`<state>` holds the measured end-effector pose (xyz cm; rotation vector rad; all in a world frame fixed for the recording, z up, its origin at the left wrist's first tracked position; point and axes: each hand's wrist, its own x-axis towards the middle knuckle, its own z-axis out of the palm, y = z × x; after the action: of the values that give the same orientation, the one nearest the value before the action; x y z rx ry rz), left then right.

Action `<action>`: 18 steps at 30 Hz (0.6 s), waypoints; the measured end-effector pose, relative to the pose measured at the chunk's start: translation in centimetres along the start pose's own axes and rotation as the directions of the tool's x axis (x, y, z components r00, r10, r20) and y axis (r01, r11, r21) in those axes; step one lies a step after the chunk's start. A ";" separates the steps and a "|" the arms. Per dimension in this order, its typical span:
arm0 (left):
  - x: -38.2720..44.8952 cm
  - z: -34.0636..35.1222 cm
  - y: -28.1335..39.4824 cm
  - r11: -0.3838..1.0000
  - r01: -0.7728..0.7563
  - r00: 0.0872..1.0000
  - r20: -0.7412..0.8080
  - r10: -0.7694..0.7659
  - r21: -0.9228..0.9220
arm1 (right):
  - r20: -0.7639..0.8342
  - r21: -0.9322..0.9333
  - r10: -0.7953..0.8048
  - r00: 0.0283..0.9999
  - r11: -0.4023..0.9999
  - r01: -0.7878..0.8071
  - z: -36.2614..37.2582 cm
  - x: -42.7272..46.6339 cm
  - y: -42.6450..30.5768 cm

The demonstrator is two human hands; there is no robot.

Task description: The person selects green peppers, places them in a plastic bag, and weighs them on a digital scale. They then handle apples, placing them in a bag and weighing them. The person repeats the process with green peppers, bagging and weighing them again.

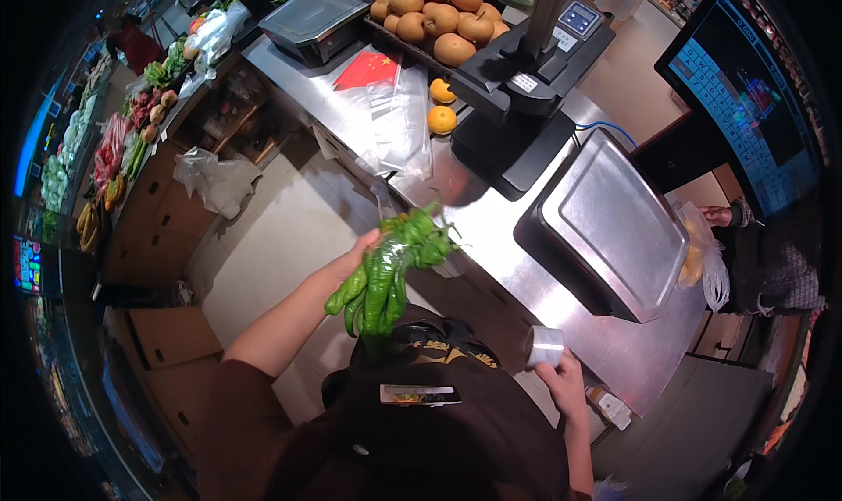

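Observation:
A bunch of long green peppers is in my left hand, held in front of my body beside the counter edge; a shiny band of clear film lies around its middle. My right hand grips a roll of clear film or tape low at the right, near the edge of the steel counter. Between the hands and the screen, a weighing scale with a steel plate rests on the counter with nothing on its plate. Clear plastic bags lie flat on the counter farther back.
Two orange citrus fruits sit beside a black scale stand. Behind them is a basket of brown pears. A touch screen stands at right, above another person's hand near a bag of yellow fruit. Produce shelves line the left.

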<state>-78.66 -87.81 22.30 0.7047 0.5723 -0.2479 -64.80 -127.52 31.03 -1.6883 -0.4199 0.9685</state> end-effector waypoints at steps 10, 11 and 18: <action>-1.5 -10.6 14.8 0.744 -0.659 0.734 -0.314 0.602 -0.113 | 0.053 -0.849 -0.488 0.871 0.437 0.296 23.6 45.1 -7.6; -1.0 -11.4 16.4 0.751 -0.657 0.729 -0.315 0.608 -0.068 | 0.030 -0.892 -0.398 0.917 0.403 0.204 23.8 48.3 -5.9; -2.1 -21.0 26.4 0.548 -0.819 0.530 -0.589 0.610 -0.170 | -0.024 -0.791 -0.568 0.823 0.514 0.332 25.9 44.0 -5.3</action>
<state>-78.46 -54.08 24.81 0.5055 0.7026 0.8885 -57.25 -78.76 16.92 -2.2527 -1.1454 0.0888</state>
